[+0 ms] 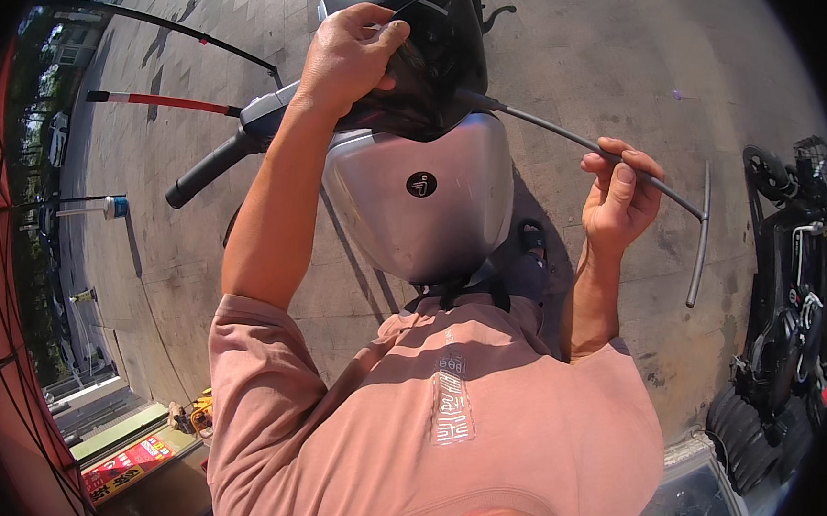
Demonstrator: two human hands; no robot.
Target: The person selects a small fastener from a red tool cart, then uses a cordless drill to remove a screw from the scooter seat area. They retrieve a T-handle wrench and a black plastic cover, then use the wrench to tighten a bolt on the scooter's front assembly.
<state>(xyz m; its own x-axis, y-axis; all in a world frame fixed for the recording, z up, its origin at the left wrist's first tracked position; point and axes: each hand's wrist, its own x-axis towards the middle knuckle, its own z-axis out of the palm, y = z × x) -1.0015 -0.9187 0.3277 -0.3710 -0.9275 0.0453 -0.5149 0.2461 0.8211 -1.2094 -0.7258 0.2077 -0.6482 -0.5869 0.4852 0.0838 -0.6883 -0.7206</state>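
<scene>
1. The T-handled tool (561, 131) was slim and dull grey, crossbar outermost; its tip, by the glossy black cover (446, 64), was hard to make out.
2. The right hand (622, 198) pinched its shaft.
3. The left hand (349, 62) gripped the cover's edge, near the silver scooter panel (467, 171).

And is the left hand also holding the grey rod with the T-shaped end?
No, only the right hand holds the rod; the left hand is at the black piece.

Sunlit paved ground (629, 62) spreads out, with greenery (28, 126) far left.
</scene>
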